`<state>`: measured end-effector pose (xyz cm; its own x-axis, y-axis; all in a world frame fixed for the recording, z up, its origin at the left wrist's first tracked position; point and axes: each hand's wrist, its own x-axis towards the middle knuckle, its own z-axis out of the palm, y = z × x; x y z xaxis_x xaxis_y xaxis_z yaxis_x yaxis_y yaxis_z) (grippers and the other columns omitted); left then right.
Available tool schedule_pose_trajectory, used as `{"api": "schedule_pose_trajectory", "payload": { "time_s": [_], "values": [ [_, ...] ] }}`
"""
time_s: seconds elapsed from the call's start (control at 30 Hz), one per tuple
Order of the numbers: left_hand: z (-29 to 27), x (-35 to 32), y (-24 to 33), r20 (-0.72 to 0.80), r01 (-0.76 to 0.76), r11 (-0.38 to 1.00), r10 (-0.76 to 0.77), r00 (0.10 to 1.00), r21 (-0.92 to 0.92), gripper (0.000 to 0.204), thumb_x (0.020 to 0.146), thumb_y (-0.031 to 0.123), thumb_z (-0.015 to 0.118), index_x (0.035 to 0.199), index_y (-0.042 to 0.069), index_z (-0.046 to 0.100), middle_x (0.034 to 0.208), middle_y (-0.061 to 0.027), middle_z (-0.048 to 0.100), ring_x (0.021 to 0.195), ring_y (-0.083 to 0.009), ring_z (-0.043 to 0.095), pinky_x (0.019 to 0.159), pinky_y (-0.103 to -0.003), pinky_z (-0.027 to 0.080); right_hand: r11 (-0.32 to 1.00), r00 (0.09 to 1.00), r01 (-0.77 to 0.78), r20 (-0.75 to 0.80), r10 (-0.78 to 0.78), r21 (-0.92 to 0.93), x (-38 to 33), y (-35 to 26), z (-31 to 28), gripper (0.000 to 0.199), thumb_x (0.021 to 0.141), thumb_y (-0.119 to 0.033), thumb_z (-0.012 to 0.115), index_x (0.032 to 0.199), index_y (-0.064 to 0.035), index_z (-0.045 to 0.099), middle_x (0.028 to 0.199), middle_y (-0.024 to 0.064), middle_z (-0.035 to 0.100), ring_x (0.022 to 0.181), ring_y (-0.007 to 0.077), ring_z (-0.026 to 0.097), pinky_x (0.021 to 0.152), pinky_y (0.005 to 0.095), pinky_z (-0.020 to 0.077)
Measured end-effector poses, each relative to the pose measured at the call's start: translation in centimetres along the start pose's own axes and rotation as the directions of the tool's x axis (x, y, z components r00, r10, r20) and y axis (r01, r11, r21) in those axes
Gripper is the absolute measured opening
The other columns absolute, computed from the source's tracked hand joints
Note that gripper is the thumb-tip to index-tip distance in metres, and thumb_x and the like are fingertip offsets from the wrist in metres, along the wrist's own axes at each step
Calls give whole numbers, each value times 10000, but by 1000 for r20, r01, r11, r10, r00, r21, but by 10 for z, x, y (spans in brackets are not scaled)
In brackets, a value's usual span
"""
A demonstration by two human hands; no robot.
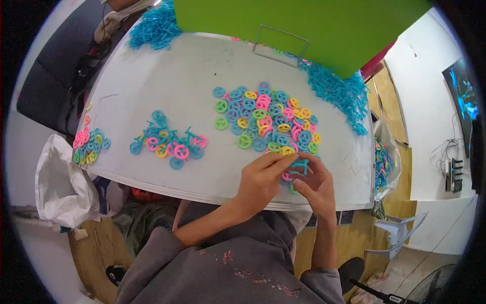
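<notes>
Together, left hand (260,180) and right hand (321,190) hold one blue piece (302,164)

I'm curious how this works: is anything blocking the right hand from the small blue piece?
Nothing visible: the small blue piece is close against the right hand, with the left hand just beside it.

I see, by colour: loose wheels (262,103), mixed blue, pink, yellow and green; held piece (302,164), teal; wheeled pieces (181,151), teal frames with blue, pink, yellow wheels; stick heaps (336,91), turquoise; panel (283,20), plain lime green; table (192,86), greyish white; garment (228,273), dark grey, pink floral print.
</notes>
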<state>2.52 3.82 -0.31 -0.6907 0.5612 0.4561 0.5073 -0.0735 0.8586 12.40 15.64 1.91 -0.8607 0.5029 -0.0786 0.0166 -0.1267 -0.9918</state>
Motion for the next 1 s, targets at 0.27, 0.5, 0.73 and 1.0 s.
{"api": "schedule_pose_trajectory", "payload": {
  "time_s": [0.27, 0.5, 0.73, 1.0],
  "values": [
    [-9, -2, -1, 3, -59, 995, 59, 998, 80, 342, 726, -87, 594, 1047, 19, 645, 840, -118, 620, 738, -284, 616, 661, -357, 507, 975, 982, 155, -81, -169, -160, 5, 22, 10, 296, 770, 98, 624, 1049, 9, 577, 1061, 65, 587, 954, 138, 566, 853, 270, 455],
    [-35, 3, 0, 431, 505, 849, -402, 808, -154, 87, 874, 37, 588, 931, -15, 629, 765, -90, 617, 697, -151, 586, 644, -280, 471, 983, 988, 148, -34, -153, -110, 8, 12, 14, 194, 771, 77, 652, 956, 20, 636, 895, 35, 606, 860, 100, 548, 744, 231, 448],
    [-18, -3, 4, 99, 263, 961, -255, 962, -81, 172, 931, 120, 516, 857, -23, 576, 638, -84, 534, 605, -140, 531, 559, -287, 432, 949, 955, 230, -139, -262, -214, 6, 18, 27, 195, 770, 68, 675, 958, 21, 655, 888, 50, 607, 832, 111, 551, 733, 227, 433],
    [-12, -4, -2, 123, 439, 847, -422, 898, -301, 208, 953, 160, 497, 835, -4, 545, 622, -27, 498, 565, -107, 439, 510, -280, 370, 907, 922, 321, -129, -365, -272, 4, 8, 30, 235, 726, 32, 721, 953, 16, 663, 858, 81, 604, 825, 143, 572, 733, 266, 458]
  ]
}}
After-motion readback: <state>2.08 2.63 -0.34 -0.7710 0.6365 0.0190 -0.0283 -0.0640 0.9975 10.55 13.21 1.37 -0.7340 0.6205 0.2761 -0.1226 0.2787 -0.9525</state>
